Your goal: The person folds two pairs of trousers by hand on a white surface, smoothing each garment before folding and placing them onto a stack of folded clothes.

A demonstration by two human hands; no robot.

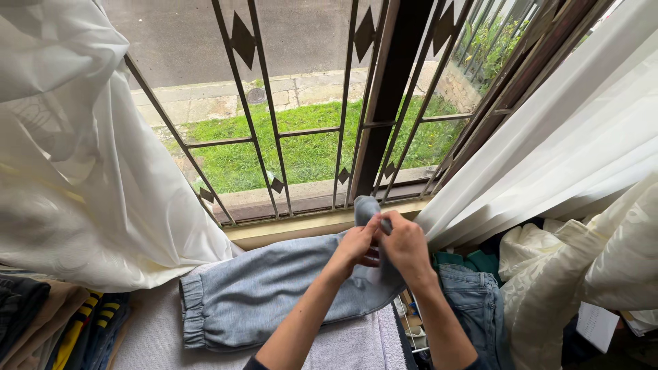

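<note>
two hands, one grey sweatpants

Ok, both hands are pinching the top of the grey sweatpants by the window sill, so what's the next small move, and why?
Probably fold that raised end back toward the cuffed leg. The left hand and right hand grip the same bunched end of the grey sweatpants, lifted near the window sill, while the rest lies flat on the white towel.

Two hands, one grey sweatpants, two white curtains
</note>
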